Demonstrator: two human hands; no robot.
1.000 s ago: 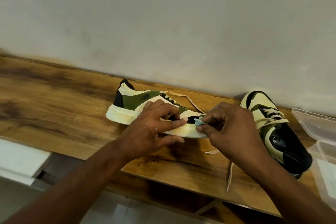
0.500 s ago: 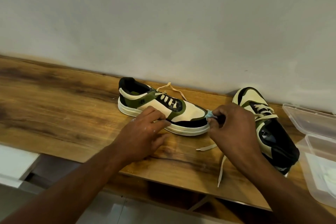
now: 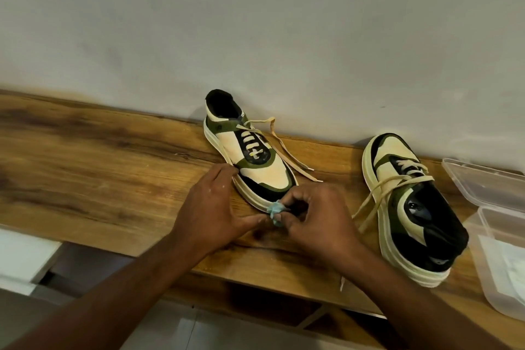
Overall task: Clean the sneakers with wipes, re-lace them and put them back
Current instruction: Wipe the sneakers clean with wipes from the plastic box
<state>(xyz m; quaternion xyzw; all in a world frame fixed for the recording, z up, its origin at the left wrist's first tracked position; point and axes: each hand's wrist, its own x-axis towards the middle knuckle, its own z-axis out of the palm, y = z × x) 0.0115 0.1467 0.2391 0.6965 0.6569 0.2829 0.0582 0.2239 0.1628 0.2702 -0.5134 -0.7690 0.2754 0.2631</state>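
Wooden shelf [image 3: 99,156] boards run along a pale wall [image 3: 255,23], and two green, cream and black sneakers are set on them. One sneaker [image 3: 250,156] is stood upright near the wall, heel towards it, toe towards the person; its laces [image 3: 279,145] are trailed loose over the wood. A small crumpled blue wipe [image 3: 275,210] is pinched by the curled fingers of the right hand [image 3: 315,221] and is held against the toe edge of the sole. The left hand [image 3: 216,207] is laid beside that shoe with fingers fairly straight, fingertips touching its side and thumb reaching to the wipe (nothing is gripped by it). The other sneaker [image 3: 409,207] is placed well to the right, its laces [image 3: 383,193] hanging loose. A clear plastic box [image 3: 497,230] is seen open at the far right
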